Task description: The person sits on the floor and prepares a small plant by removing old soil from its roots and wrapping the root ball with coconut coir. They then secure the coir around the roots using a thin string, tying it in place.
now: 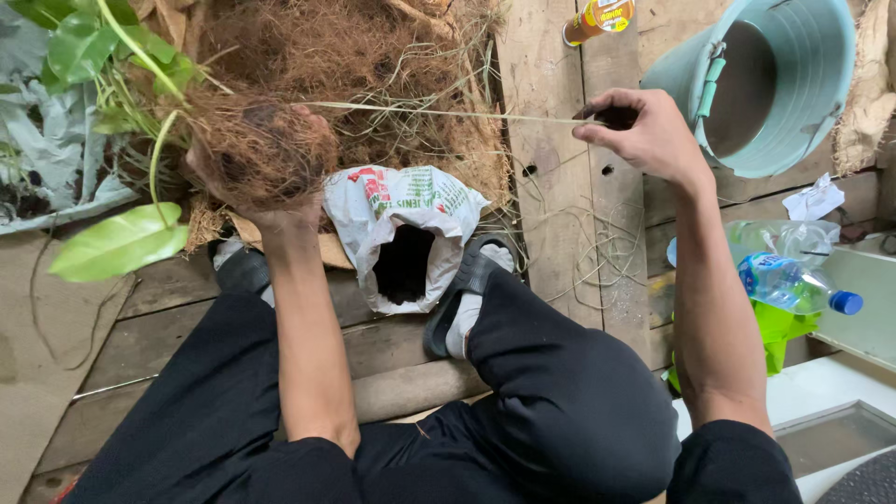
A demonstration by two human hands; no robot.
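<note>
My left hand (280, 210) grips a ball of brown coconut fibre (261, 149) wrapped around the base of a green leafy plant (103, 65). My right hand (644, 131) pinches the end of a thin pale strand (448, 114) that runs taut from the fibre ball across to the right. Below the ball lies an open white plastic bag (401, 233) with dark soil inside, between my two feet in dark sandals.
A heap of loose brown fibre (355, 47) lies behind. A teal bucket (775, 93) stands at the top right, a small orange bottle (597, 19) above, a clear plastic bottle with a blue cap (793, 280) at right. Wooden planks (579, 233) form the floor.
</note>
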